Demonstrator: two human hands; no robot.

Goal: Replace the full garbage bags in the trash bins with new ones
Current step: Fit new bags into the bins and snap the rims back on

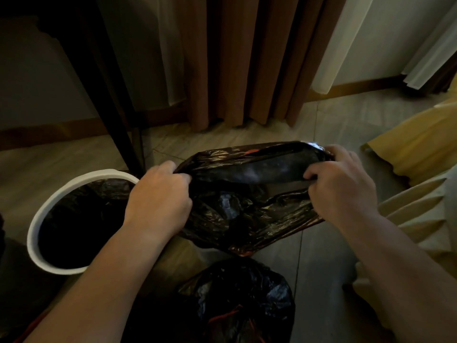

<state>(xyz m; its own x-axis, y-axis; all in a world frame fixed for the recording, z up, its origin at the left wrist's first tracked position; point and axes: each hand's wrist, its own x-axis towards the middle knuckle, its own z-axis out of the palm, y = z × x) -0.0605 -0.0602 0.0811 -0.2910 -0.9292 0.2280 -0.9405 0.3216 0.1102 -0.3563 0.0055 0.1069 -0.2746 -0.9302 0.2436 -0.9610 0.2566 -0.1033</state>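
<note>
Over the floor (329, 248) | left hand (158, 201), right hand (342, 186): fingers pinch black bag (247, 204) rim | contents too dark

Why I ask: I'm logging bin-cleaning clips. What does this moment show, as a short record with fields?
held bag: black, mouth stretched wide open
left hand: grips the left edge of the held bag's mouth
right hand: grips the right edge of the mouth
bin: white, round, left of the held bag, black plastic inside
floor bag: black, lumpy, red strings showing, nearest the person
curtain: brown, hanging behind
</note>
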